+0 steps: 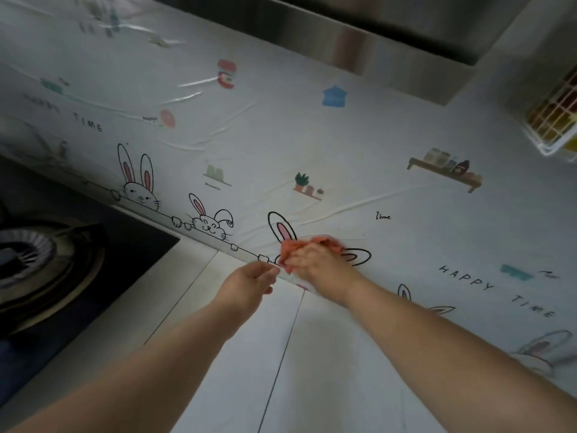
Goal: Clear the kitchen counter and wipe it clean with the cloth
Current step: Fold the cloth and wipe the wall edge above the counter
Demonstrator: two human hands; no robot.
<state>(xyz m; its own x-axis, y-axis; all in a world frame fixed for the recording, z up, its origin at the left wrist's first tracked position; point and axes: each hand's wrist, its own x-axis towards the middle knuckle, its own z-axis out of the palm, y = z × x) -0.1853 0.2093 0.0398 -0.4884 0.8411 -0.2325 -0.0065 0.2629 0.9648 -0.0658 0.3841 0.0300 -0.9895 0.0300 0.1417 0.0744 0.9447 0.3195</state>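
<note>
At the far left a gas burner [28, 254] sits in a black stove top [131, 232], which is set into the white desk [327, 354]. Thin dark seam lines run across the desk surface. Behind it stands a wall covering [281, 126] of shiny, wrinkled film with drawn rabbits, small kitchen pictures and the words "HAPPY TIME".

The left hand [249, 284] reaches forward over the desk, near the line where the desk meets the wall. Its fingers [268, 271] are drawn together, and their tips seem to pinch the lower edge of the film, but this part is too small to be sure. Just beside it, to the right, the right hand [315, 259] presses an orange cloth [299, 245] against the bottom of the wall covering, over one drawn rabbit. The fingers of this hand are closed around the bunched cloth, which shows above and left of the knuckles.

At the upper right is the steel edge of a range hood [390, 48], and at the far right edge hangs a white wire rack [552, 120] with yellow and dark contents.
</note>
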